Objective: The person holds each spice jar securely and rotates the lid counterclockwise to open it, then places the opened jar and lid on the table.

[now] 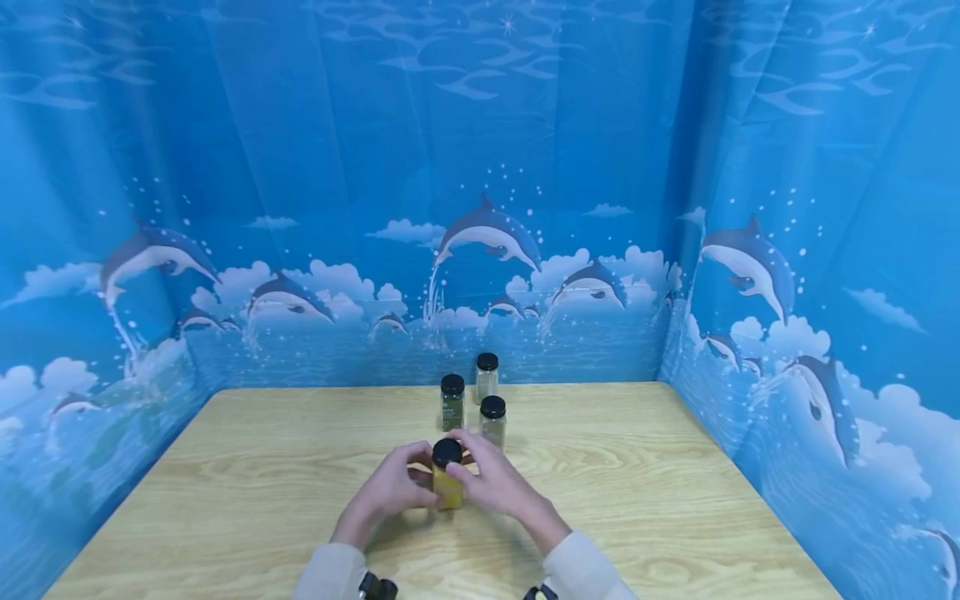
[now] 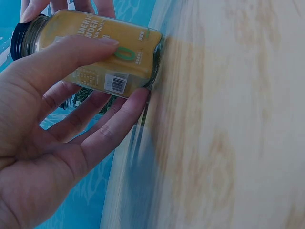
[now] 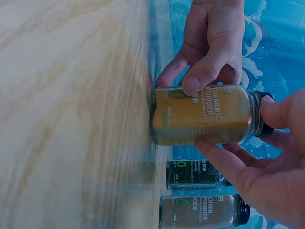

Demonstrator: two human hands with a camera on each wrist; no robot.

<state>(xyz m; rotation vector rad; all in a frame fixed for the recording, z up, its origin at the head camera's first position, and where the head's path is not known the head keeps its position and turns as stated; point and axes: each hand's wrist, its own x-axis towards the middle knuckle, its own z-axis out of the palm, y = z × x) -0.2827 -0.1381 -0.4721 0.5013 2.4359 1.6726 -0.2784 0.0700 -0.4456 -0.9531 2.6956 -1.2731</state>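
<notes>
Left hand [image 1: 390, 492] gripping the turmeric jar [image 1: 447, 483] by its side; jar upright at mid-bench [image 1: 225, 500], black lid on. Right hand [image 1: 495, 479] clasping the jar's other side. Behind, three more spice jars [image 1: 472, 400] standing close together.

Bare table [image 1: 637, 500] lies wide open left and right of the turmeric jar [image 1: 448, 483], and along the near edge. The left hand [image 1: 390, 492] and right hand [image 1: 491, 479] flank that jar, closing both its sides. Just behind it stand three obstacles in a tight cluster: green herb jar [image 1: 452, 402], cumin jar [image 1: 492, 421] and rear jar [image 1: 487, 377]. The dolphin curtain [image 1: 480, 250] walls off back, left and right.
</notes>
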